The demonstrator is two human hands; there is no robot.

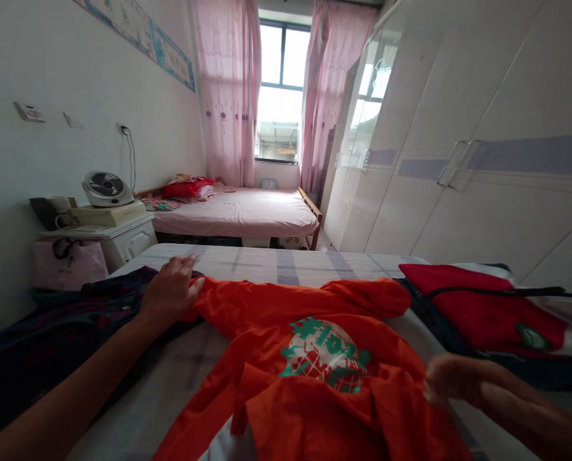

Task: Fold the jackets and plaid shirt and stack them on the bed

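A bright orange cotton T-shirt with a green and white globe print (309,358) lay spread on the near bed, over a pale checked grey-and-white bedsheet (276,262). Its long axis ran roughly from the near edge of the view toward the far side, with one sleeve reaching out to the far left and the other to the far right. The lower part, nearest the camera, was rumpled and folded over on itself.

The left hand (171,291) rested at the far-left sleeve, palm down and fingers fairly flat and loosely spread, pressing on the cloth's edge rather than clearly gripping it. The right hand (452,381) was at the near-right side of the shirt, blurred; it seemed to touch the fabric's edge, but whether it was pinching it or lying open I could not tell. So the shirt lay between the two hands, its body to the right of the left hand and to the left of the right one, with the right hand nearer to the bunched hem.

Under the left forearm lay a dark navy patterned garment (50,333). To the right was a red jacket with dark trim (478,307). Farther off stood a second bed with a pink cover (238,214), a white bedside cabinet (123,240) bearing a small white fan (106,187), pink curtains (226,96) at the window, and white wardrobe doors (459,128) along the right wall.
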